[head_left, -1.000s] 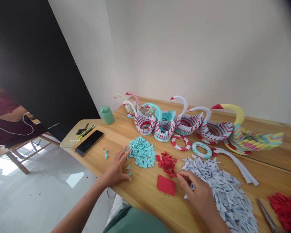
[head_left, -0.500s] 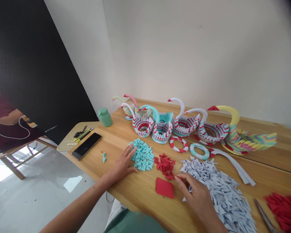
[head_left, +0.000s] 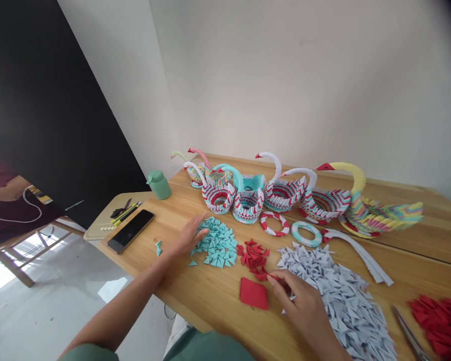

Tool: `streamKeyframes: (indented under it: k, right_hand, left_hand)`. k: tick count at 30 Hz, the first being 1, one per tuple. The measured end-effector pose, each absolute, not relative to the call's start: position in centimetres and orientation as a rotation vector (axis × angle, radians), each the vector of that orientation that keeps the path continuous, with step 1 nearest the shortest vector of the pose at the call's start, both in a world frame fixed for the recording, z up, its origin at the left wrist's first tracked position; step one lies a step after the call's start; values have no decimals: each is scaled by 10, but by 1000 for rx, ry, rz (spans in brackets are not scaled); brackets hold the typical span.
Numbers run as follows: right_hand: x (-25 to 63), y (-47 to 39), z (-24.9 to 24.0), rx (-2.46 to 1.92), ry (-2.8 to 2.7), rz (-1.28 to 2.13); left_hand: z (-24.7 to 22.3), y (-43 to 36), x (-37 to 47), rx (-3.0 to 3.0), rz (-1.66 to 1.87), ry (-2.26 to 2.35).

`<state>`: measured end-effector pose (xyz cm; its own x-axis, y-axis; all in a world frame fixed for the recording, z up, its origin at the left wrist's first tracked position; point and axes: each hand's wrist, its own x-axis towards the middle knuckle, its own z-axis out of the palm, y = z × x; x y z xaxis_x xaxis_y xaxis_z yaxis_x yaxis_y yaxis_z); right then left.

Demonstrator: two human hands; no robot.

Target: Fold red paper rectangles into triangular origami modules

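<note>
My left hand (head_left: pixel 190 235) lies open, fingers stretched, over the left edge of a pile of turquoise folded paper triangles (head_left: pixel 220 245). One loose turquoise triangle (head_left: pixel 193 263) lies just below it. My right hand (head_left: pixel 298 298) is closed in a pinch, with a bit of red folded paper showing at the thumb and index fingertips. Those fingertips are at the lower end of a small pile of red folded pieces (head_left: pixel 253 255). A stack of red paper (head_left: pixel 253 294) sits left of this hand. A large heap of pale grey folded triangles (head_left: pixel 342 296) spreads beside and partly behind it.
Several folded-paper swans (head_left: pixel 285 193) line the back. A red-and-white ring (head_left: pixel 274 232), a turquoise-and-white ring (head_left: pixel 311 242) and a white swan neck (head_left: pixel 364 251) lie before them. Scissors (head_left: pixel 411 333), more red pieces (head_left: pixel 439 321), a phone (head_left: pixel 131 230) and a green container (head_left: pixel 160 185) flank them. Someone sits at left.
My left hand has shifted slightly up and left, uncovering a loose turquoise triangle. My right hand stays pinched by the red pile. The whole view has shifted a little.
</note>
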<state>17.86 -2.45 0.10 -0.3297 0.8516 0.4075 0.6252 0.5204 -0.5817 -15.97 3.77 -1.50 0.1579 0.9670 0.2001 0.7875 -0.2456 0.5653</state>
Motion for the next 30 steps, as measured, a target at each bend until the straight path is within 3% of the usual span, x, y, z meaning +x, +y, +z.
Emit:
streamKeyframes:
  k: [21,30]
  right_hand:
    - [178,-25,2,-1193,-2085,385]
    - [177,-23,1,-1190,-2091,368]
  left_hand:
    - [-2,62,-157,1945,902,1390]
    - [-3,74,-150,2202,823,1591]
